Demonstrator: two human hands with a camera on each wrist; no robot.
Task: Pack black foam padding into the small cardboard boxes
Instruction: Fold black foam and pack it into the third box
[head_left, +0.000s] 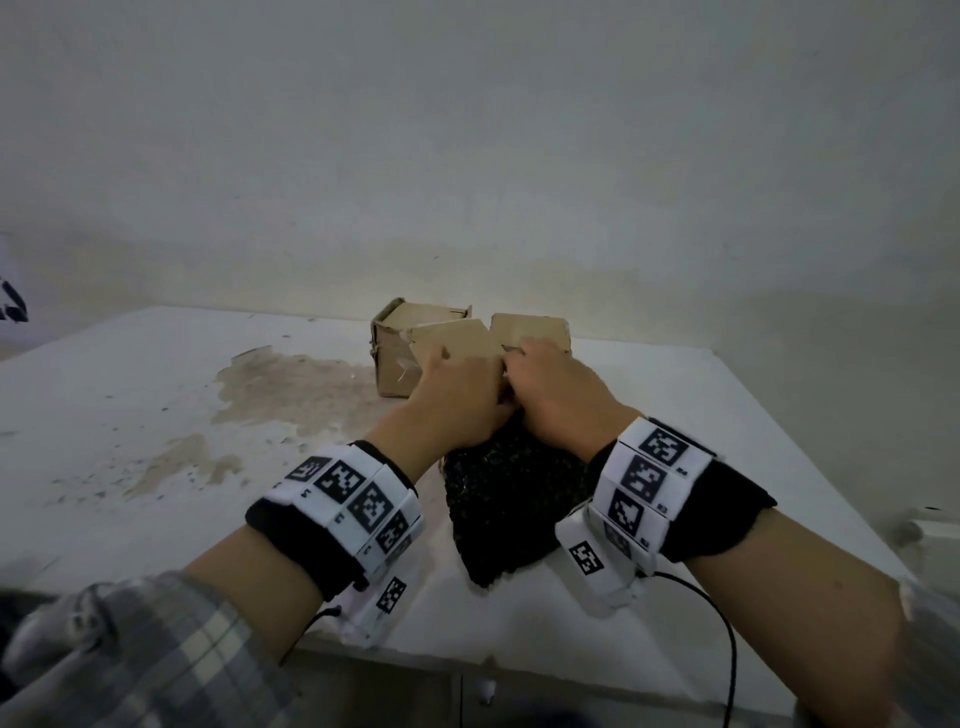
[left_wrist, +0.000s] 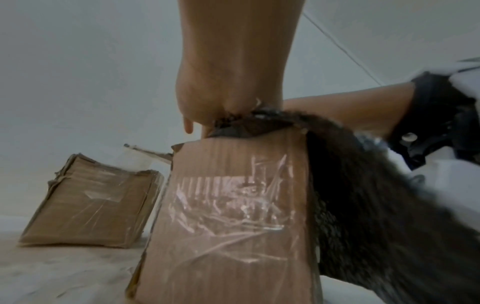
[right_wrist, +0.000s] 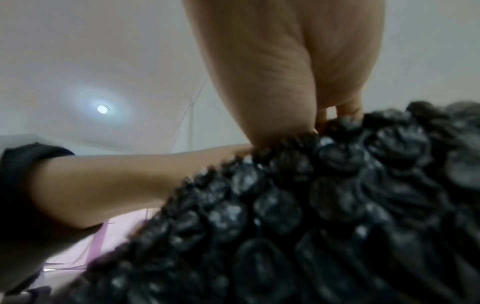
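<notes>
A small open cardboard box (left_wrist: 228, 216) stands mid-table, its flaps (head_left: 452, 338) up behind my hands. Black bubbled foam padding (head_left: 509, 509) is partly tucked into its top and hangs down the near side towards me. My left hand (head_left: 457, 395) curls over the opening, fingers dug into the padding (left_wrist: 376, 205) at the rim. Close beside it on the right, my right hand (head_left: 561, 395) pinches the same padding (right_wrist: 311, 205) with its thumb and fingers (right_wrist: 285, 72). The box's inside is hidden.
A second, battered cardboard box (head_left: 400, 358) stands just behind and to the left, also seen in the left wrist view (left_wrist: 91, 205). The white table (head_left: 156, 415) has a worn brown patch on the left. A wall rises close behind, and the table's front edge is near my wrists.
</notes>
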